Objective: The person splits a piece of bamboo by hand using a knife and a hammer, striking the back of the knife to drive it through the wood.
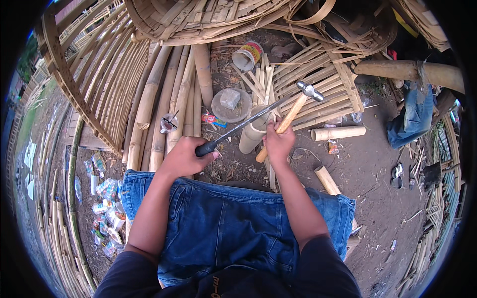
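My left hand [183, 158] is closed round the black handle of a long, narrow metal blade [243, 124]; whether it is a knife or another tool I cannot tell. The blade slants up to the right, over an upright bamboo piece [250, 140]. My right hand [279, 143] grips a ball-peen hammer [293, 113] by its wooden handle, with the steel head up to the right. Its fingers are beside the blade, near the top of the bamboo; whether they also hold a thin strip is unclear. Blue denim [228, 218] covers my lap.
Bamboo poles [161, 104] lie ahead on the left beside a slatted bamboo frame [109, 79]. A stone [230, 99] sits on a round grey disc [218, 110], near a tub [247, 55]. Plastic litter [107, 218] lies left, a bamboo length [338, 133] and slatted panel [318, 84] right.
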`<state>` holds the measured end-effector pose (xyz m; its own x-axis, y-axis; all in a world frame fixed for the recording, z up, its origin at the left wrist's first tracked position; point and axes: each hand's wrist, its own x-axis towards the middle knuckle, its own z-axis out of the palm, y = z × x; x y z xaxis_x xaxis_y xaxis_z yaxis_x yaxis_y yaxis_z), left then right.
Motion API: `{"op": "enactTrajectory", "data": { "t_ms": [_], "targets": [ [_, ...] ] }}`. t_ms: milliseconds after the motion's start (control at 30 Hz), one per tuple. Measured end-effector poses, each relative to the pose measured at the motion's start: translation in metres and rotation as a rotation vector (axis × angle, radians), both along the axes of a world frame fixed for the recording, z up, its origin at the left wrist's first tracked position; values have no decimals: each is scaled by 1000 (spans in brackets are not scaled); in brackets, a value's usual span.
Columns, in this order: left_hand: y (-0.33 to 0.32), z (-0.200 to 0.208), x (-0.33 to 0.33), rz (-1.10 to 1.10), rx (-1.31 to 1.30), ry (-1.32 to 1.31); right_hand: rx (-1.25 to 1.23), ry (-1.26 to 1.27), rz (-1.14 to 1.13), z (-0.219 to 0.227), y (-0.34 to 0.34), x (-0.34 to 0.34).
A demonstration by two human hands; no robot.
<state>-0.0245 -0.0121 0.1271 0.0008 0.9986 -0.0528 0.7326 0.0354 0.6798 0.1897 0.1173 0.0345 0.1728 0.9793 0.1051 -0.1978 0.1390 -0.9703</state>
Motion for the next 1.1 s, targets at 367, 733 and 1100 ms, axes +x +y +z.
{"op": "enactTrajectory", "data": {
  "t_ms": [367, 733, 1100],
  "targets": [
    [-4, 4, 2, 16, 6, 7, -4, 17, 30, 7, -5, 1],
    [-5, 3, 0, 24, -9, -2, 12, 3, 44, 3, -3, 0],
    [-6, 1, -2, 42, -46, -37, -45, 18, 39, 7, -5, -2]
  ]
}}
